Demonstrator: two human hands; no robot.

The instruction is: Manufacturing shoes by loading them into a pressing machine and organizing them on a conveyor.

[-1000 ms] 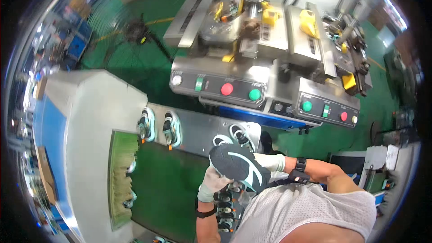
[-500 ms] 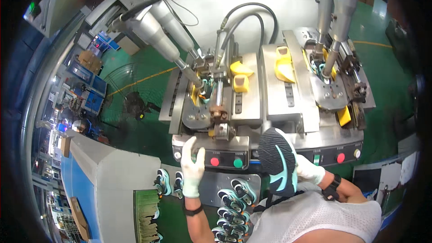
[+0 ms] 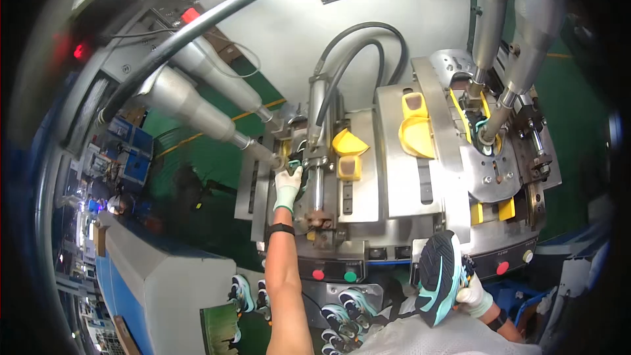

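My right hand [image 3: 474,297], in a white glove, grips a shoe [image 3: 439,277] low at the front right. The shoe is tilted with its black and teal sole facing up. My left hand [image 3: 288,187], also gloved, reaches forward to the left station of a metal pressing machine [image 3: 392,204]. Its fingers are curled at a dark and teal shoe [image 3: 294,165] that sits beneath the left metal rods [image 3: 259,150]; the fingertips are partly hidden. Another shoe [image 3: 483,122] sits in the right station between yellow pads, under two rods.
Yellow blocks [image 3: 350,142] lie on the machine's steel top. Red and green buttons [image 3: 350,277] line its front panel. Several teal and black shoes [image 3: 355,304] stand on a rack below. A grey and blue cabinet [image 3: 167,256] is at the left, and hoses [image 3: 368,29] arch behind.
My left hand has moved forward from above the front panel to the shoe in the left station. My right hand has shifted lower and rightward with its shoe. The view has tilted.
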